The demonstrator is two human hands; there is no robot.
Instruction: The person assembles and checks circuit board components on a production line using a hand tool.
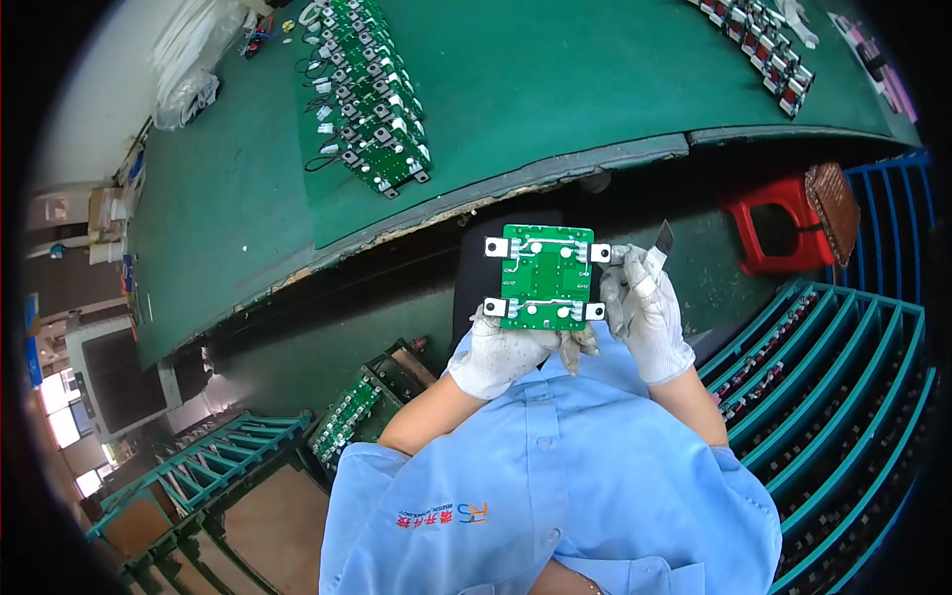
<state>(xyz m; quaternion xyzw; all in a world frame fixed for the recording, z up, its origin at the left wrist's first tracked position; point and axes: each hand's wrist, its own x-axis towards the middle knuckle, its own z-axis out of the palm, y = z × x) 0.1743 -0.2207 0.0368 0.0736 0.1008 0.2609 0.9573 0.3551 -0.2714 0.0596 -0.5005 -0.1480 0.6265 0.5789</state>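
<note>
A green circuit board is held up in front of my chest, its soldered side facing up. Black components with metal tabs stick out at its left and right sides. My left hand, in a white glove, grips the board from below at its lower edge. My gloved right hand is closed on a small knife, whose pointed metal blade angles up and away. Its fingertips are close to the board's upper right tab; whether they touch it, I cannot tell. The glove fingertips look worn and grey.
On the green table, a row of circuit boards stands at left and assembled parts at far right. A red stool and a green slotted rack are on my right. More boards sit lower left.
</note>
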